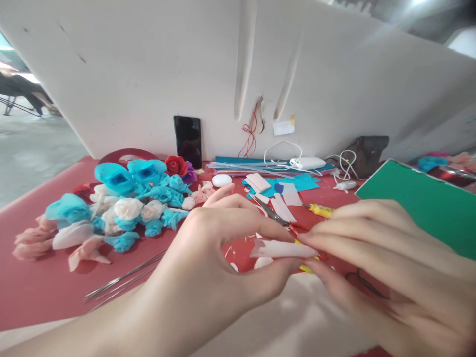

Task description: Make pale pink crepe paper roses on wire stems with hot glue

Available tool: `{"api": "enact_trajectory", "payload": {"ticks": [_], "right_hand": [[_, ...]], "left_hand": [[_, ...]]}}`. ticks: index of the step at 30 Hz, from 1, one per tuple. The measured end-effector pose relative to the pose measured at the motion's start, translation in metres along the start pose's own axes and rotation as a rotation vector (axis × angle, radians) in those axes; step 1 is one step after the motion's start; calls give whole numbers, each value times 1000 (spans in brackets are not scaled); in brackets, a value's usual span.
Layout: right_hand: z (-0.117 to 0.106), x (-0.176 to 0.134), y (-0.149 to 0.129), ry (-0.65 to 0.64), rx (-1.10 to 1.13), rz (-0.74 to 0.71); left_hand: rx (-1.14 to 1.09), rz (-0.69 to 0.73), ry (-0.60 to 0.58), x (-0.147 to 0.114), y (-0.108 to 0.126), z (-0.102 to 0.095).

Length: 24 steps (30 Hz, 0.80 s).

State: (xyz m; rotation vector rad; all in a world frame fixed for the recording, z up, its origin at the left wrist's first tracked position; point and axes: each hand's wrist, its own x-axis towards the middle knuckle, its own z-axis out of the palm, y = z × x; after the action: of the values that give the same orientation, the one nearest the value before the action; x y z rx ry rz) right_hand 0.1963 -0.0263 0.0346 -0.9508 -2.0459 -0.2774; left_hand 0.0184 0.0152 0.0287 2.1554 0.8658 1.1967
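A pale pinkish-white strip of crepe paper (284,249) is held up in front of me, its loose end pointing left. My right hand (375,253) pinches the strip's right end between thumb and fingers. My left hand (223,253) curves round it, with index finger and thumb closed on its upper and lower edges close to the right fingertips. Behind the strip lie scissors (273,212) with red-orange handles, partly hidden by my hands. A yellow-handled tool (320,210) sits just beyond the right fingers.
Blue, white and pink paper flowers (128,208) are heaped on the red table (55,292) at left, near thin metal wires (122,277). Paper pieces (290,194) lie behind my hands. A black phone (188,141) leans on the wall; a green board (420,198) stands at right.
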Motion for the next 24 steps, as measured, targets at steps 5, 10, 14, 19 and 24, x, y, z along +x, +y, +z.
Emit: {"api": "enact_trajectory", "payload": {"ticks": [5, 10, 14, 19, 24], "right_hand": [[0, -1, 1, -39, -26, -22], [6, -2, 6, -100, -38, -28], [15, -5, 16, -99, 114, 27], [23, -9, 23, -79, 222, 61], [24, -9, 19, -69, 225, 36]], "left_hand": [[-13, 37, 15, 0, -1, 2], [-33, 9, -18, -1, -2, 1], [12, 96, 22, 1, -2, -1], [116, 213, 72, 0, -4, 0], [103, 240, 48, -2, -5, 2]]}}
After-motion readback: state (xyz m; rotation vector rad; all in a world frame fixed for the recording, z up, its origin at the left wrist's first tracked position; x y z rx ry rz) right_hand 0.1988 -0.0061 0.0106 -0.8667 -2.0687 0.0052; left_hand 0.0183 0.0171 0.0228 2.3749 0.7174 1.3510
